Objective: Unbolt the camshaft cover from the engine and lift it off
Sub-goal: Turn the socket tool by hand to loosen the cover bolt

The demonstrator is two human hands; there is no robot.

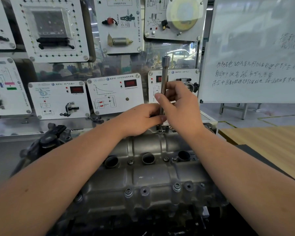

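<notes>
— What sits nearest to me?

— The grey cast-metal camshaft cover [143,178], lying on the engine right under my forearms. Along its near edge I see a row of raised bolt bosses; two of them carry silver flanged bolts [128,192], the others show as dark holes.

— Anything holding something?

— Three round dark plug wells [148,158] run across the middle of the cover. I look into them and see only shadow; I cannot tell what is inside. Small bolts sit between the wells.

— And my hands?

— Both are at the far edge of the cover. My left hand [140,119] curls its fingers round the lower part of a long, slim chrome socket extension bar [163,86], just above a bolt at that edge. My right hand [179,103] pinches the bar higher up, thumb in front, fingers behind. The bar stands nearly upright, its open socket end topmost, its lower tip down at the far row of bosses; I cannot tell whether it is seated on a bolt.

— To the left?

— A black plastic connector part [53,137] at the cover's left end.

— Beyond that?

— A wall of white training panels with red digital displays [116,94], just behind the engine. To the right stands a whiteboard with handwritten lines [255,65], and below it a pale wooden tabletop [271,143].
</notes>
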